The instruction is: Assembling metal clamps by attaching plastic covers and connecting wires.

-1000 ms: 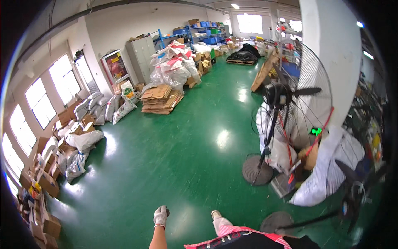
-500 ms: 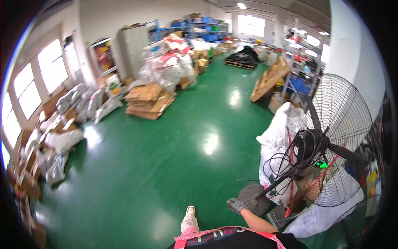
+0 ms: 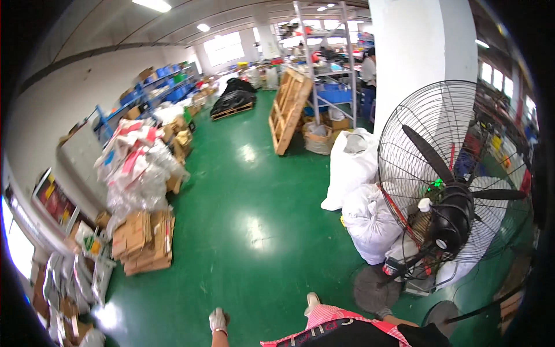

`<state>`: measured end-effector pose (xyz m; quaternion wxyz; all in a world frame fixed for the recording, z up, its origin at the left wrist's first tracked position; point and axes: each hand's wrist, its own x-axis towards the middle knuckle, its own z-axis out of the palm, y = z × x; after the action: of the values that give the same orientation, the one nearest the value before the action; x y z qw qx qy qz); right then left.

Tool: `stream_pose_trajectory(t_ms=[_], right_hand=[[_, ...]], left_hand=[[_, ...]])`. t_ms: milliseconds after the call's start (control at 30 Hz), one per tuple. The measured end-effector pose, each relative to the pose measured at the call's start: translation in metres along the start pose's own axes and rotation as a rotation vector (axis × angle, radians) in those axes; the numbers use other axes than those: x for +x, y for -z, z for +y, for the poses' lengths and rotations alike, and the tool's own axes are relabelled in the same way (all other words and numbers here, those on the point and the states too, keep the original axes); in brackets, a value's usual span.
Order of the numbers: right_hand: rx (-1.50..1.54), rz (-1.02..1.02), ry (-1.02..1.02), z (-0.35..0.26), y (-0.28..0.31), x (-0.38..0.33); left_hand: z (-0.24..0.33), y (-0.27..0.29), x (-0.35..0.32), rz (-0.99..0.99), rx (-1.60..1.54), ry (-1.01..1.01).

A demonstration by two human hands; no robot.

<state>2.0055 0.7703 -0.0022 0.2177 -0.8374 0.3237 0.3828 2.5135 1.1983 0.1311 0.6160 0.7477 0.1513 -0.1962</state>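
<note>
A black wire-caged pedestal fan [image 3: 451, 222] stands at three o'clock, likely bottom-heavy, its cage springy; the stiff pole [image 3: 411, 265] seems the surest hold. The white-gloved left hand [image 3: 218, 320] hangs half-open, apparently empty; I cannot tell the grey-gloved right hand's [image 3: 384, 313] grip.

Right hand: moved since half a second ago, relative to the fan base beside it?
Yes. The right hand has shifted rightward in the picture against the round fan base: from its left edge to its lower edge.
</note>
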Motion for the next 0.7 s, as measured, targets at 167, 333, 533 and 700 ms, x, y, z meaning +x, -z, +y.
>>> stream_pose_trajectory(t_ms=[167,333,533,700], right_hand=[[0.193,-0.026,-0.135,-0.028,0.068,0.088],[0.290,0.381,0.030,-0.075,0.186,0.245],[0.580,0.448,0.145,-0.189,0.529,0.335],[0.772,0.640,0.081,-0.217,0.640,0.390]], left_hand=[[0.123,-0.141,0.124,-0.158,1.125,-0.810],[0.129,-0.243,0.122,-0.496,1.142,-0.023],[0.129,-0.300,0.254,-0.589,1.252,0.036],[0.186,-0.363,0.399,-0.571,1.340,-0.020]])
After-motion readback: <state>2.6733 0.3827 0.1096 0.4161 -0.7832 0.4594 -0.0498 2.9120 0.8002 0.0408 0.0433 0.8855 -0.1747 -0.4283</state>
